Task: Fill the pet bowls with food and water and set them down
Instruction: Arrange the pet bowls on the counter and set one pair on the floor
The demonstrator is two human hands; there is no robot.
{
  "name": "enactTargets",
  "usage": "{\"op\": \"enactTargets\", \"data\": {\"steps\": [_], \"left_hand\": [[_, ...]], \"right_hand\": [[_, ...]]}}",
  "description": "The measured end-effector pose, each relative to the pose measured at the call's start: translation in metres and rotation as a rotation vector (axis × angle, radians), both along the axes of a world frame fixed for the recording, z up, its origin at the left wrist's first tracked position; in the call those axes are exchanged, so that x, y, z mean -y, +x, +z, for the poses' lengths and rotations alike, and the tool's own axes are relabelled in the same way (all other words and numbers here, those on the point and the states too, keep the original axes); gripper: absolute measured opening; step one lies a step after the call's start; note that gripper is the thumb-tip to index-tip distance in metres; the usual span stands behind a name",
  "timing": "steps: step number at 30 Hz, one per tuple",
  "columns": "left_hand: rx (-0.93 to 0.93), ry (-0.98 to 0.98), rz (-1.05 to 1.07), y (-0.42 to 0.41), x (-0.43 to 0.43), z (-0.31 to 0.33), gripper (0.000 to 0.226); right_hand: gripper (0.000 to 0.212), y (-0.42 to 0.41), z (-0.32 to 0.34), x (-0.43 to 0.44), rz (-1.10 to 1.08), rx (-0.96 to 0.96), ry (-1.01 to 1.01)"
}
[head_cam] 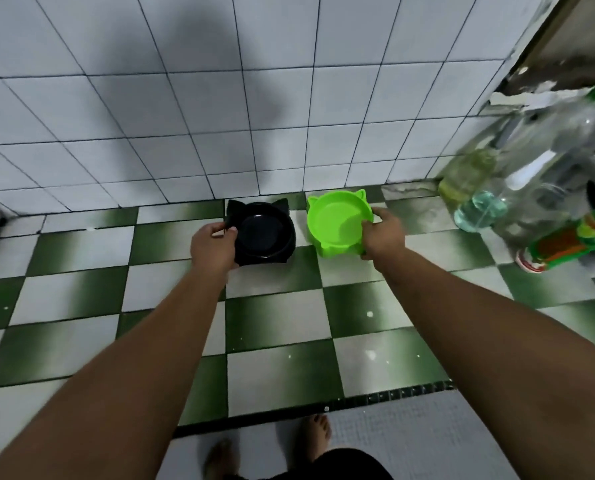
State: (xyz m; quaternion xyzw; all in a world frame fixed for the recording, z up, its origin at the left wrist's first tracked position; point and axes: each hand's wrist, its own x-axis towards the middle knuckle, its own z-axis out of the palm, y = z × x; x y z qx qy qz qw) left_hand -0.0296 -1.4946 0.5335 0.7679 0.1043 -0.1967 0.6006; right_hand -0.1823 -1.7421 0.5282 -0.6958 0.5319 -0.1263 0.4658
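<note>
Two cat-eared pet bowls sit side by side on the green-and-white checkered floor by the tiled wall. My left hand (214,245) grips the left rim of the black bowl (266,232), thumb over the edge. My right hand (382,235) grips the right rim of the bright green bowl (335,221). Both bowls look empty inside. Whether they rest on the floor or are slightly lifted is unclear.
At the right stand several blurred plastic bottles: a yellowish one (465,173), a clear bottle with a bluish base (481,209) and a green-and-orange packet or bottle (566,245). A white tiled wall (219,98) rises behind. My bare feet (315,436) stand on a grey mat.
</note>
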Motion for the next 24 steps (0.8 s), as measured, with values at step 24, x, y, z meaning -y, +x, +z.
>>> {"op": "enactTargets", "data": {"steps": [24], "left_hand": [[0.119, 0.34, -0.065, 0.024, 0.035, -0.02, 0.038]], "right_hand": [[0.046, 0.042, -0.027, 0.027, 0.159, -0.142, -0.132]]}}
